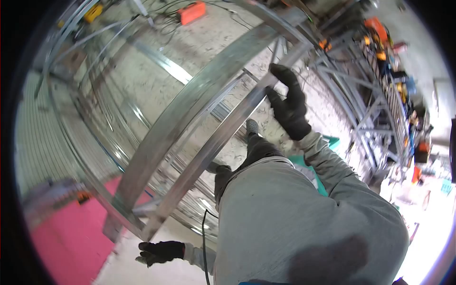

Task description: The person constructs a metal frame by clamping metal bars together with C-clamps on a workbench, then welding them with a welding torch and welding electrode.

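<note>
A large welded metal frame (209, 151) stretches diagonally before me, made of square grey tubes and a broad curved metal bar (164, 116). Beside the straight tube near its upper end is my right hand (290, 107) in a dark glove, thumb and fingers spread in a C shape with the fingertips right at the tube's edge. Just below the frame's lower corner, my left hand (162, 252), also dark-gloved, has its fingers stretched out, partly apart. Neither hand is wrapped round the metal.
Long metal profiles (114, 123) lie across the floor to the left, near a pink sheet (71, 232). An orange box (192, 13) with cables sits at the far side. Along the right stands a metal rack (375, 109) with tools on top. A black cable (204, 242) hangs by my left forearm.
</note>
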### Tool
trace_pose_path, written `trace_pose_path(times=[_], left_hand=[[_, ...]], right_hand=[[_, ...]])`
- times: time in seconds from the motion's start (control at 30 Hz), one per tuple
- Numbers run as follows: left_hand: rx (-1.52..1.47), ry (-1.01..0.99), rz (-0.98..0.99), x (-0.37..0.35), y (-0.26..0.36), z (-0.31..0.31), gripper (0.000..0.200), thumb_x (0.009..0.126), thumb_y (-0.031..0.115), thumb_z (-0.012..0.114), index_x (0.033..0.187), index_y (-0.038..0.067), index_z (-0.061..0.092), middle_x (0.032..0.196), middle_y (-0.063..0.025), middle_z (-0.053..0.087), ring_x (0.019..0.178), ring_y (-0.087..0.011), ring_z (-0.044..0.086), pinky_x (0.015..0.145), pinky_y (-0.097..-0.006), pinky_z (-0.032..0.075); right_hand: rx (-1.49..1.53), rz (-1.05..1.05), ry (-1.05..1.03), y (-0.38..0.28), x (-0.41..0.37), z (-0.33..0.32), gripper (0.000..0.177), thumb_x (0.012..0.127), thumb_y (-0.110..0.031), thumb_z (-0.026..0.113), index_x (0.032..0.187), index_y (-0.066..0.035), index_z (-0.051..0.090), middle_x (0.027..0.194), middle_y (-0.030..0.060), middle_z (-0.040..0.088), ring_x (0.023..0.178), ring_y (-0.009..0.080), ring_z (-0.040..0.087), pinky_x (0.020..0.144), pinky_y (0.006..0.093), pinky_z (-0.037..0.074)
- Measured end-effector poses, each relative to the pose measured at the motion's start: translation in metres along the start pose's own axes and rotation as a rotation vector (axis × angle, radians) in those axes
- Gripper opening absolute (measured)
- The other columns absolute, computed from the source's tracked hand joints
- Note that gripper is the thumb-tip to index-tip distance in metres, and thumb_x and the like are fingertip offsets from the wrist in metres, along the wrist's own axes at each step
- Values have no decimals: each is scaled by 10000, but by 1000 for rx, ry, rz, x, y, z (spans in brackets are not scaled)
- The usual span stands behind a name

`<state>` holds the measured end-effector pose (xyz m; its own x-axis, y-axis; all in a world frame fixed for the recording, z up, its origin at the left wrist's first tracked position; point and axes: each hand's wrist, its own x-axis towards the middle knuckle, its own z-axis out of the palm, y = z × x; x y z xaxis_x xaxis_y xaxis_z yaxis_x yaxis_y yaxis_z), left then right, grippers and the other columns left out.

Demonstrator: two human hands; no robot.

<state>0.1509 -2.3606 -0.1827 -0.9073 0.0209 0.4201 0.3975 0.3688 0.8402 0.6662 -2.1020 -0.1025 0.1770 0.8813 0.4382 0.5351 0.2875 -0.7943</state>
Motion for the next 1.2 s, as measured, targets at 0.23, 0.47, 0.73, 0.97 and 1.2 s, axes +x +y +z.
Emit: trace_pose_path(times=[0.23, 0.47, 0.73, 0.97, 1.2], left_hand=[[126, -1055, 859, -166, 263, 129, 698, 999, 274, 791, 1562, -4, 488, 1493, -222, 592, 1364, -389, 582, 1118, -503, 490], [28, -1627, 973, -384, 382, 206, 985, 762, 380, 960, 1524, -39, 496, 1456, -298, 571, 1393, -488, 522, 1168, -521, 451], [442, -1450, 1084, -445, 397, 234, 702, 763, 397, 938, 1275, 29, 629, 1099, -203, 689, 1034, -442, 685, 869, -518, 553], [475, -1416, 1107, -446, 396, 233, 680, 758, 447, 942, 1217, 38, 652, 1035, -169, 665, 985, -428, 674, 831, -523, 546], [455, -1391, 1119, -448, 395, 235, 720, 698, 440, 986, 1132, 15, 601, 981, -215, 661, 934, -463, 668, 793, -527, 536]], right_hand=[[1365, 668, 442, 184, -10, -100, 542, 1139, -429, 507, 1565, -107, 413, 1467, 183, 587, 1296, 399, 627, 1138, 583, 485], [1521, 659, 189, 231, 44, -90, 684, 1124, -477, 532, 1647, -86, 328, 1527, 141, 552, 1360, 317, 587, 1185, 503, 456], [1420, 609, 54, 271, 78, -95, 702, 1074, -422, 664, 1624, -66, 415, 1479, 63, 565, 1367, 208, 549, 1183, 401, 434], [1280, 478, 73, 301, 90, -108, 711, 1019, -428, 741, 1554, -9, 533, 1357, 20, 610, 1039, 118, 544, 1027, 306, 462], [1253, 584, -69, 309, 102, -119, 625, 1013, -466, 738, 1417, 7, 674, 1211, 26, 688, 1008, 119, 577, 1019, 305, 468]])
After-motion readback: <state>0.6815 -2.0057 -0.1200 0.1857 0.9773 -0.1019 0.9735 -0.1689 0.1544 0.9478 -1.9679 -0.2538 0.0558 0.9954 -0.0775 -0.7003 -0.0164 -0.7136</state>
